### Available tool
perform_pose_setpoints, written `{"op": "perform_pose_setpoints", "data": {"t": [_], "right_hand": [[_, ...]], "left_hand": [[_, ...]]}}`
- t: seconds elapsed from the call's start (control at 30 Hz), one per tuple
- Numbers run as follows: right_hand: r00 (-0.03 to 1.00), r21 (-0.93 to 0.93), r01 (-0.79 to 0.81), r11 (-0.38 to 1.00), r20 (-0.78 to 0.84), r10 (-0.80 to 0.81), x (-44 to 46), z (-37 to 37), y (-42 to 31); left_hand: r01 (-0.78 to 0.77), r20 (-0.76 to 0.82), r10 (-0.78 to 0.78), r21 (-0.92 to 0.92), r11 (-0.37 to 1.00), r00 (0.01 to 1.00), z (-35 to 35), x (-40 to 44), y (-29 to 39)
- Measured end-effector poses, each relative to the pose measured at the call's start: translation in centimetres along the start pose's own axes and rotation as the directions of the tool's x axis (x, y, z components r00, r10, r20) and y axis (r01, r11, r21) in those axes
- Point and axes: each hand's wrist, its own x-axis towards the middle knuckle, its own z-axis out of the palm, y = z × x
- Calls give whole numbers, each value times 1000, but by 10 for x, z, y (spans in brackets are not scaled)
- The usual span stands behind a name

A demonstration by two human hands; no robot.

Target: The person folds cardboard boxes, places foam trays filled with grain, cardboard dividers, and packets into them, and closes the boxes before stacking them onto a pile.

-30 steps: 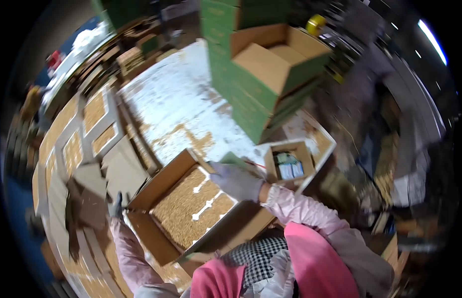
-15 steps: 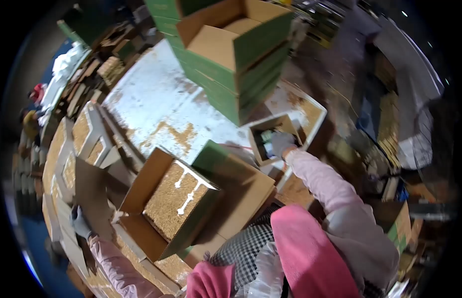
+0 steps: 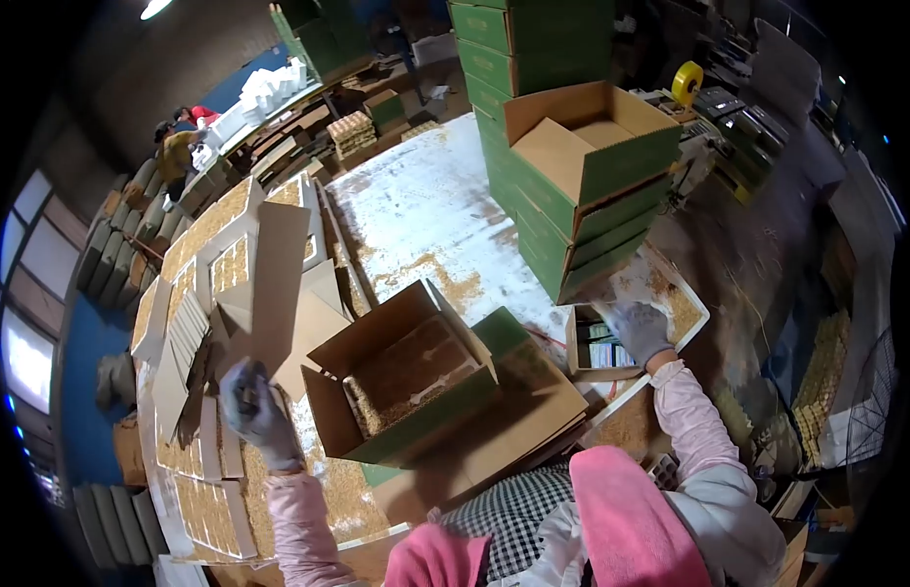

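My left hand point(image 3: 257, 416), in a grey glove, is raised left of an open green-and-brown carton point(image 3: 406, 445). Its fingers are curled; what they hold, if anything, cannot be made out. An upright cardboard sheet point(image 3: 279, 284) stands just beyond it, and a stack of leaning cardboard pieces point(image 3: 181, 352) is to its left. Inside the carton, a brown surface shows with yellowish granules along its near-left edge. My gloved right hand point(image 3: 641, 331) is at the right rim of a small cardboard box point(image 3: 578, 342), fingers stretched over it. Small pale and bluish packets point(image 3: 608, 350) lie inside.
Tall stacked green cartons point(image 3: 543, 245) stand at the back of the white table point(image 3: 406, 205), the front one open. Flat cardboard point(image 3: 513, 421) lies beside the carton. Trays of granules point(image 3: 215, 509) cover the left side. Other people point(image 3: 176, 152) are far off at left.
My left hand has come up from behind the cardboard pieces, toward me. The right hand has shifted from inside the small box to its right rim. The whole view has turned and lifted.
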Motion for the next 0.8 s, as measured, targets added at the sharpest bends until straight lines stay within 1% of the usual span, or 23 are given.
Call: {"op": "perform_pose_setpoints", "data": {"t": [0.03,0.07,0.1,0.13,0.17,0.2,0.23,0.27,0.3,0.33,0.37,0.4,0.43,0.47,0.5,0.53,0.57,0.6,0.63,0.67,0.73,0.77,0.8], "right_hand": [[995,154,31,988,-97,-16,3,-55,-43],[940,592,204,780,-341,12,4,-90,-84],[755,496,528,689,-646,-114,11,-108,-124],[651,543,678,495,-756,-63,24,-102,-160],[602,560,797,225,-761,-240,41,-89,-190],[699,244,704,667,-400,-592,32,-104,-212],[781,-95,624,776,93,-617,38,-83,-243],[646,-117,749,652,-88,-758,47,-38,-238],[634,-144,769,623,39,-773,43,-64,-228],[692,65,721,690,-5,-722,43,-86,-216],[744,278,651,706,-49,-666,42,-108,-204],[803,351,595,723,-308,-510,38,-112,-186],[776,396,582,710,-534,-337,38,-118,-182],[696,444,576,687,-706,-127,33,-135,-179],[557,340,667,663,-819,-140,27,-152,-192],[574,426,772,472,-787,-227,24,-144,-215],[658,558,747,362,-537,-528,28,-125,-231],[555,406,824,395,-437,-708,32,-90,-255],[555,267,716,645,344,-757,34,-103,-272],[441,193,796,574,465,-768,53,-55,-279],[578,243,700,672,360,-732,55,-84,-272],[673,481,621,619,78,-736,51,-101,-253],[757,681,557,475,-183,-627,51,-111,-231]], "left_hand": [[-134,67,126,125,983,990,2,-9,8],[-267,150,236,238,934,960,5,-20,17],[-270,234,211,257,928,949,8,-32,21],[-222,307,153,206,953,939,15,-46,33],[-281,356,177,266,922,917,19,-59,29],[-270,424,144,253,929,894,23,-62,46],[-307,573,128,228,924,810,19,-60,50],[-344,708,110,197,918,697,14,-58,52],[-312,769,44,205,928,638,11,-55,54],[-275,818,-23,219,936,575,10,-54,55],[-249,913,-98,210,946,396,5,-48,48],[-190,961,-109,160,969,253,6,-46,36],[-119,989,-105,117,986,102,10,-47,22],[-41,995,-86,84,996,-57,14,-47,15],[89,934,-237,269,959,-268,22,-43,17],[101,916,-227,274,957,-330,25,-47,10],[107,895,-217,278,955,-389,31,-50,-5],[101,906,-196,250,963,-375,30,-49,-10],[93,916,-175,222,971,-360,29,-48,-16],[17,975,-207,209,978,-82,22,-44,-6],[-149,873,-146,240,959,465,-5,-33,17],[-35,739,-134,208,977,660,-21,-33,5],[172,585,-282,237,956,761,-33,-41,-19]]}}
